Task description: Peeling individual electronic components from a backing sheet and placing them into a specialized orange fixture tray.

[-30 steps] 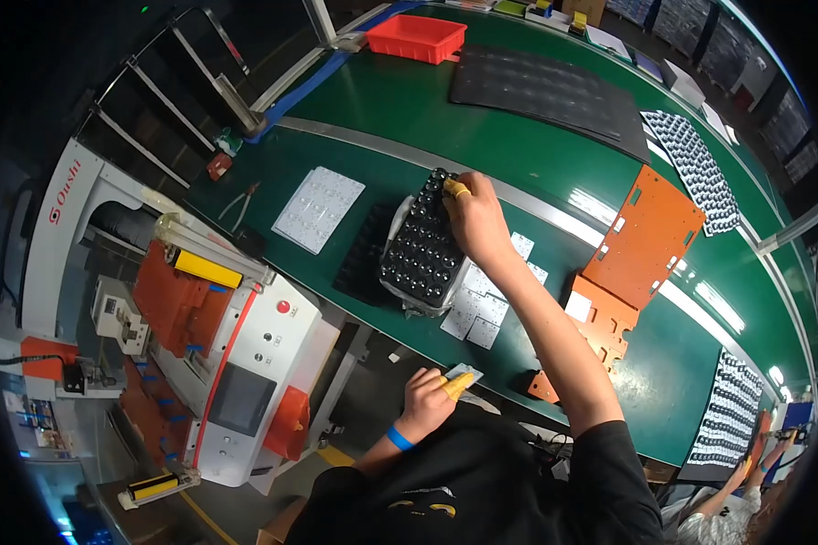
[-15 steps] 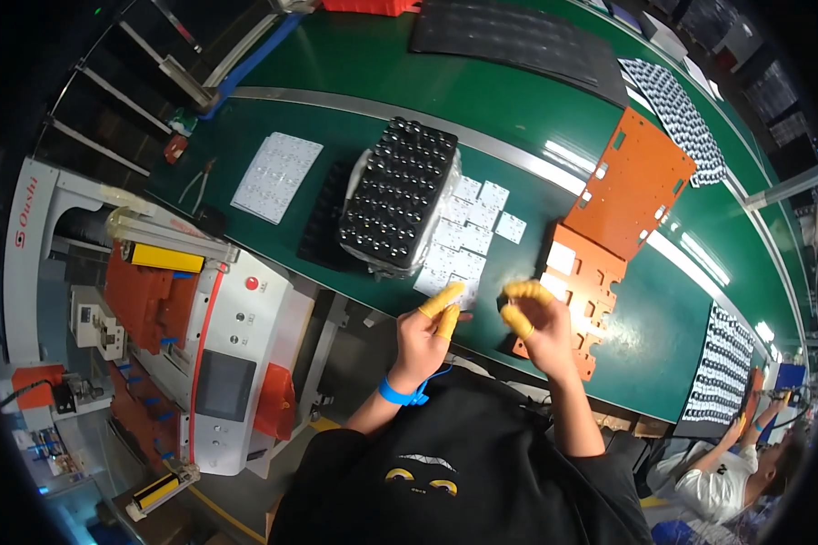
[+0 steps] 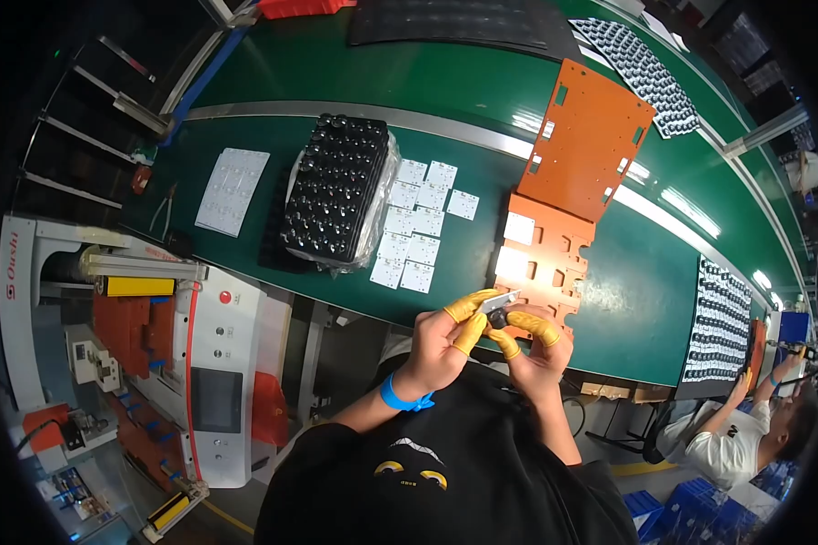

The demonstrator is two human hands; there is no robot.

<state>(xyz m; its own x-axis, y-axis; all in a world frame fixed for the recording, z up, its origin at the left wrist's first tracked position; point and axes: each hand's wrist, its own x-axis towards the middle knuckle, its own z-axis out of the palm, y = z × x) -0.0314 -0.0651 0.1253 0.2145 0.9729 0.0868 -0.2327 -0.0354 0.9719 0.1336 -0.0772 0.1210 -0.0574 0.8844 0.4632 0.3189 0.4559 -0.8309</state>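
Green worktable [image 3: 632, 295] is stretching out before the person, its near edge slanting beneath the two hands. From where I'm standing, a broad patch of its surface is showing on the right, between an orange slotted plate [image 3: 552, 257] and a sheet lined with black parts [image 3: 720, 327]. A metal rail [image 3: 409, 129] is running along behind. The slotted plate is lying directly ahead of the hands, crowding their forward side, and a larger orange plate [image 3: 591, 136] is reaching across the rail beyond it. Leftward, small white boards [image 3: 400, 221] are sitting in a loose grid beside a plastic-wrapped block of glossy black parts [image 3: 336, 191]; a pale panelled sheet [image 3: 232, 193] is lying farther along. A white machine [image 3: 232, 350] is standing at the person's left.

Above the near edge, the left hand [image 3: 438, 350] is pinching a pale board [image 3: 502, 302] between yellow-covered fingertips. The right hand [image 3: 538, 359] is closing its covered fingertips around a dark round part [image 3: 497, 318], right against the board's near side; whether they're touching, I can't tell.
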